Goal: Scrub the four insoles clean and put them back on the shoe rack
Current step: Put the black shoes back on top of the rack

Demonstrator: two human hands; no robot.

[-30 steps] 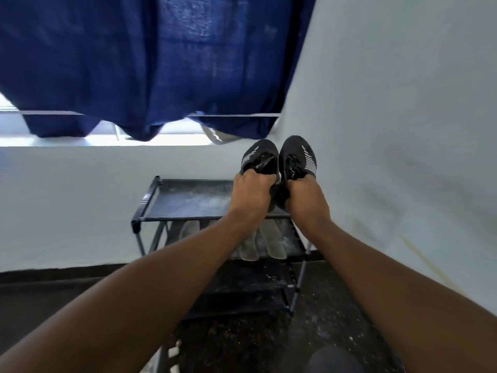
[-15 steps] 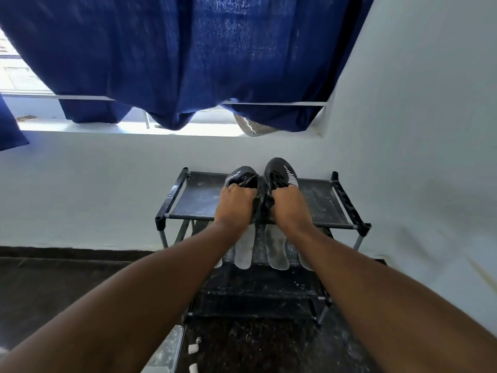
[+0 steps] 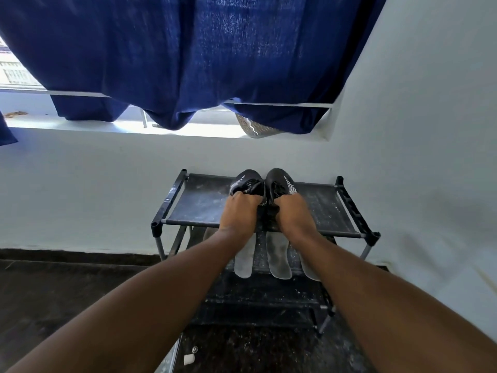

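Note:
A black shoe rack (image 3: 193, 205) stands against the white wall. On its top shelf sit two black shoes side by side. My left hand (image 3: 239, 212) grips the left shoe (image 3: 248, 180) at its opening. My right hand (image 3: 294, 212) grips the right shoe (image 3: 281, 179) the same way. On the shelf below lie several pale grey insoles (image 3: 278, 258), partly hidden by my forearms and the top shelf; one insole (image 3: 244, 261) pokes out under my left wrist.
A dark blue curtain (image 3: 188, 57) hangs over a window ledge (image 3: 107, 129) above the rack. A patterned object (image 3: 255, 127) rests on the ledge. The floor (image 3: 53, 300) is dark stone, with small white bits (image 3: 189, 359) near my left arm.
Both hands have carried the pair of shoes down and leftward to the middle of the top shelf. The view has swung so the whole rack shows.

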